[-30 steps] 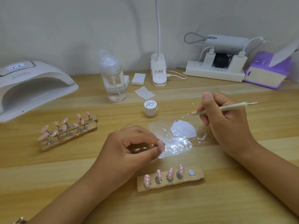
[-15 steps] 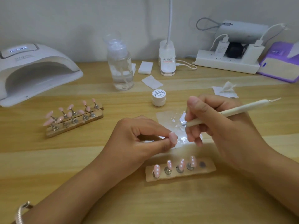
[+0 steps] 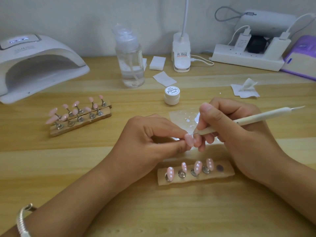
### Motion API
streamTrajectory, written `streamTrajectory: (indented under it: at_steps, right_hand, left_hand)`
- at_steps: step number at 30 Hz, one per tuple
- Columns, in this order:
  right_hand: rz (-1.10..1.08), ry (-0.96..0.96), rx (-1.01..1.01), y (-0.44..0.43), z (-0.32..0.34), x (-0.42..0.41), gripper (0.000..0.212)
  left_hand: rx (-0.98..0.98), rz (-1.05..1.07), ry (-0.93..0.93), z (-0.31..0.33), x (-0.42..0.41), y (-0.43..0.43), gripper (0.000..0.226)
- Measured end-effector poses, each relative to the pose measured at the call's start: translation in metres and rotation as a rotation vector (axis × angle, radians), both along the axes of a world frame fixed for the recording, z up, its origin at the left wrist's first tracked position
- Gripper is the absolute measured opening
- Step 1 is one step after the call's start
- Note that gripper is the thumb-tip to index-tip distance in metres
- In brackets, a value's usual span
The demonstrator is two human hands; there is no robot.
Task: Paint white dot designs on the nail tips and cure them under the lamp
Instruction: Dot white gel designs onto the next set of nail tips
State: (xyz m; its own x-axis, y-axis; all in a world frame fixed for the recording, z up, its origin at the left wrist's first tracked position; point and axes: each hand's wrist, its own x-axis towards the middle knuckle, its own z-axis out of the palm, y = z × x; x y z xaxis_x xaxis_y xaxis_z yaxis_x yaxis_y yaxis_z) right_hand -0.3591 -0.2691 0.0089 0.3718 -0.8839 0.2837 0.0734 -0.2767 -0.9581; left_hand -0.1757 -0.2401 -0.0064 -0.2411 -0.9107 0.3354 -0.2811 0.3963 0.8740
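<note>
My left hand (image 3: 150, 139) pinches a small stand that carries a pink nail tip (image 3: 189, 140) at the table's middle. My right hand (image 3: 237, 134) grips a cream dotting pen (image 3: 253, 119), and its metal point touches the top of that nail tip. Just below, a wooden holder (image 3: 195, 175) bears several pink tips with white dots and one bare magnet at its right end. A clear palette sheet (image 3: 183, 118) with white gel lies behind my hands. A white curing lamp (image 3: 39, 65) stands at the far left.
Two wooden holders (image 3: 80, 120) with plain pink tips sit left of centre. A white gel pot (image 3: 171, 95), a clear pump bottle (image 3: 130, 60), wipe pads, a desk lamp base (image 3: 181, 53), a power strip (image 3: 248, 59), a crumpled wipe (image 3: 245, 88) and a purple box line the back.
My right hand came left from the palette's white gel and brought the pen's point onto the nail tip held by my left hand. The view also tilted slightly.
</note>
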Motion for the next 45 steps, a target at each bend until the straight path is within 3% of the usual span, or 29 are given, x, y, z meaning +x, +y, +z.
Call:
streamTrajectory:
  at_steps: [11, 16, 30, 45]
  right_hand:
    - [-0.056, -0.096, 0.009, -0.0029, -0.0037, -0.0003, 0.039]
    - [-0.013, -0.055, -0.002, -0.0005, -0.0034, -0.0010, 0.026]
    - [-0.038, -0.042, -0.007, -0.0011, -0.0038, 0.0036, 0.043]
    - [-0.047, -0.045, -0.009, -0.0010, -0.0055, 0.0040, 0.042]
  left_hand:
    - [0.003, 0.016, -0.012, -0.0019, 0.0016, 0.0002, 0.009]
    - [-0.003, 0.024, -0.021, -0.0003, 0.0004, 0.0006, 0.010]
    - [-0.137, 0.034, -0.134, 0.0016, -0.0026, 0.0016, 0.008]
    - [-0.186, 0.035, -0.174, 0.0008, -0.0014, 0.0024, 0.008]
